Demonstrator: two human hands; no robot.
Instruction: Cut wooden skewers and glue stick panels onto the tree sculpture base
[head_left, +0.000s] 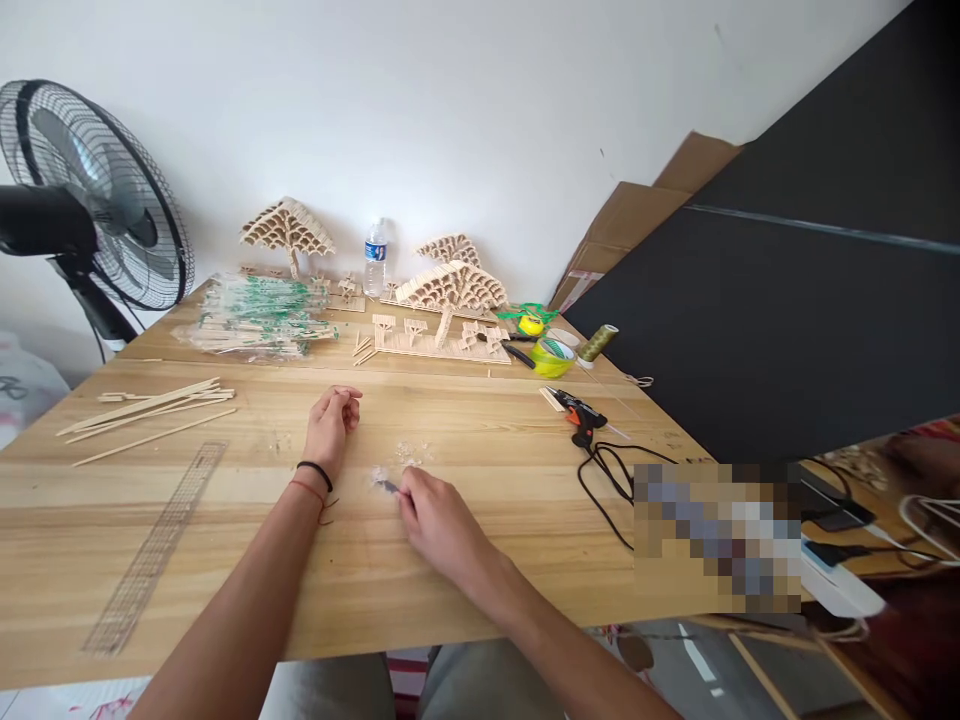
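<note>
My right hand (435,510) is closed around a small grey blade (390,487), whose tip touches the wooden tabletop at a small heap of whitish clear scraps (378,474). More clear flakes (414,452) are scattered just beyond that hand. To the left, my left hand (331,425) hovers over or rests on the table with its fingers loosely curled in; nothing shows in it. A black band and a red string circle its wrist.
Bamboo sticks (150,408) and a clear ruler (157,545) lie left. Behind are bagged sticks (259,310), stick-built tree models (450,295) and a bottle (376,260). At right are a glue gun (581,412) with its cord, tape (553,356) and a thread spool (598,345).
</note>
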